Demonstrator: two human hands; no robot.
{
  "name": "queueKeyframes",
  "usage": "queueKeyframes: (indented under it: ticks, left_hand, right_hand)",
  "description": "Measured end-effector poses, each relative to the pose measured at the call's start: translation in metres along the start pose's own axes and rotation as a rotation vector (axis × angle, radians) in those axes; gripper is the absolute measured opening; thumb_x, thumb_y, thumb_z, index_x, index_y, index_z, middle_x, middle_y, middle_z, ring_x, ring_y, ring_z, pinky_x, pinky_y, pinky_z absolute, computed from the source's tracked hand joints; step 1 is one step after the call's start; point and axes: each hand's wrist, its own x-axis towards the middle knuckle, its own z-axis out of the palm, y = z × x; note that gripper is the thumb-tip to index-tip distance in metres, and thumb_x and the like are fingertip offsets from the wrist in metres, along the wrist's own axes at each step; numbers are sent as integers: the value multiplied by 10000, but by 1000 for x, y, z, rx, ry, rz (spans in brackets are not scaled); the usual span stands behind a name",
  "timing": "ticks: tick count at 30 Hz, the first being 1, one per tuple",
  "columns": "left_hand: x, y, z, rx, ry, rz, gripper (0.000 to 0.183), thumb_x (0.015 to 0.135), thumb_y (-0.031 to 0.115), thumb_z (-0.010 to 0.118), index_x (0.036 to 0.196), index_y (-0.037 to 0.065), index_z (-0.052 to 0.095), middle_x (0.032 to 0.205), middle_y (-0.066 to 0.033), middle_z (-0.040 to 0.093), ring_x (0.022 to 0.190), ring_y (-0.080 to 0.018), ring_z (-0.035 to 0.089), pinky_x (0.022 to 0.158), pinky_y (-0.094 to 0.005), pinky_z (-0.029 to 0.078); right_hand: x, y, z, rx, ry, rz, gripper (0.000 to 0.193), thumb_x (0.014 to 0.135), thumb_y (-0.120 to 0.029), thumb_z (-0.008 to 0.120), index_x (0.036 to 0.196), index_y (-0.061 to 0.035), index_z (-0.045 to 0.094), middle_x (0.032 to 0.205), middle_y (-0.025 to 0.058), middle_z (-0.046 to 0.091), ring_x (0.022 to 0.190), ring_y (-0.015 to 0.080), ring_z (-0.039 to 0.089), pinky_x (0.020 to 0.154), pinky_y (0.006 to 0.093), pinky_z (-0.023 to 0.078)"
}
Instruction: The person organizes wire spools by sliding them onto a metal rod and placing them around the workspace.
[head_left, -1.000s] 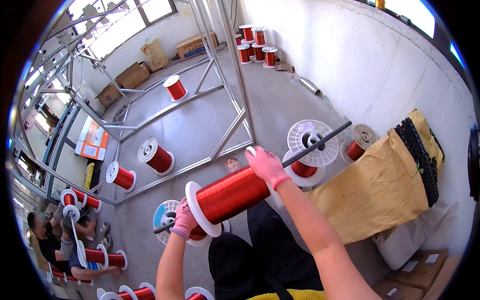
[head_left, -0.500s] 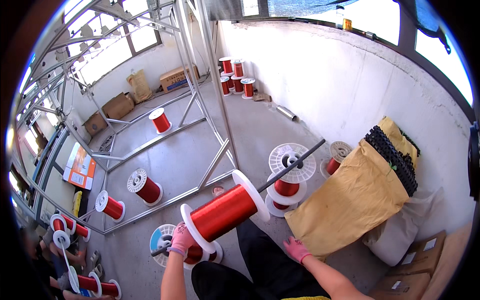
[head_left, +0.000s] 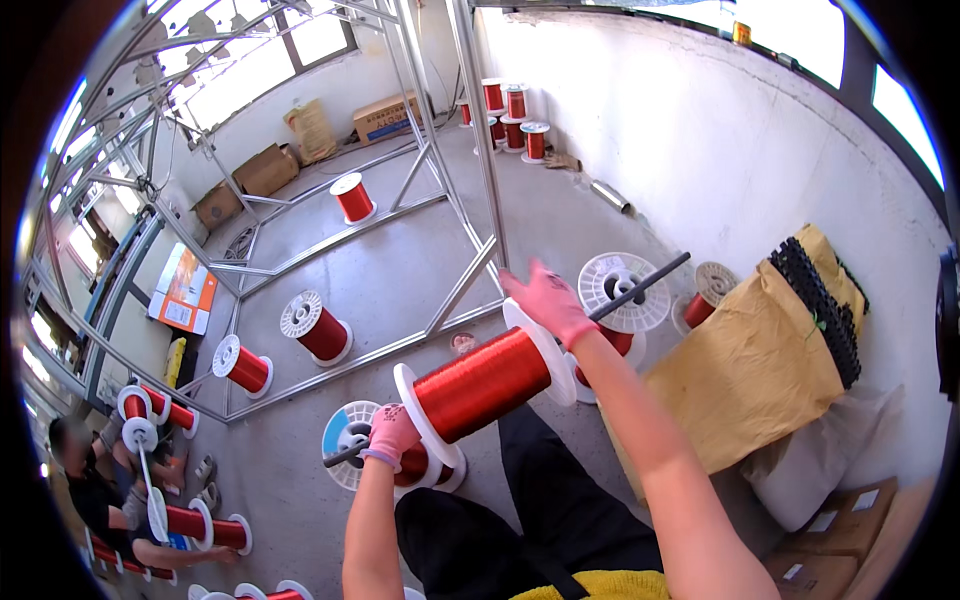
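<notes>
A large spool of red wire [head_left: 480, 384] with white flanges sits on a dark rod [head_left: 655, 279] that runs through it. The rod's ends rest toward a spool stack on either side. My left hand [head_left: 393, 432], in a pink glove, is closed around the rod just beside the spool's left flange. At the far right flange, my right hand [head_left: 548, 305], also in a pink glove, reaches over the rim with fingers apart. Whether its palm touches the flange is hard to see. Beneath the rod's left end stands a spool [head_left: 345, 430] with a white and blue flange.
A white-flanged spool stack [head_left: 625, 290] stands at right, beside a brown paper sack [head_left: 725, 390] with black material. A metal frame [head_left: 350, 375] stands ahead, with red wire spools [head_left: 318, 330] around it. At left, a person [head_left: 100, 490] sits among more spools. Cartons [head_left: 840, 520] lie lower right.
My right hand has moved from beside the paper sack up and left to the spool's right flange. My left hand stays at the rod. The view has shifted slightly.
</notes>
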Motion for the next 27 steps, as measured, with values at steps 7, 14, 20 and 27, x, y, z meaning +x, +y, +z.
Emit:
queueKeyframes:
  ticks: [7, 14, 20, 27]
  left_hand:
    - [6, -8, 19, 60, 31, 32, 239, 792, 284, 537, 815, 109, 698, 792, -104, 681, 746, -254, 668, 620, -368, 528]
    - [-8, -20, 27, 142, 104, 79, 243, 789, 289, 529, 782, 113, 696, 807, -110, 678, 800, -260, 653, 698, -370, 510]
    - [7, -8, 15, 78, 325, 137, 362, 796, 322, 528, 1053, 84, 621, 999, -130, 651, 951, -263, 611, 827, -378, 466]
    - [2, -2, 6, -9, 163, 98, 303, 783, 290, 536, 1002, 118, 656, 1049, -86, 650, 1012, -220, 593, 911, -340, 430]
  right_hand:
    - [-13, 5, 16, -36, -266, 151, 513, 891, -432, 431, 1099, 19, 562, 1098, 243, 583, 1052, 380, 546, 911, 424, 420]
    - [-132, 44, 31, 216, 245, -230, 347, 890, -282, 542, 1108, -13, 531, 938, 204, 629, 860, 360, 607, 691, 404, 485]
    - [-214, 249, 63, -348, -371, 337, 392, 897, -319, 424, 1135, -39, 560, 1161, 175, 576, 1071, 322, 556, 880, 413, 445]
    - [-257, 239, 91, -200, -528, 600, 521, 879, -458, 418, 1095, 1, 535, 1131, 220, 575, 1055, 361, 550, 912, 429, 423]
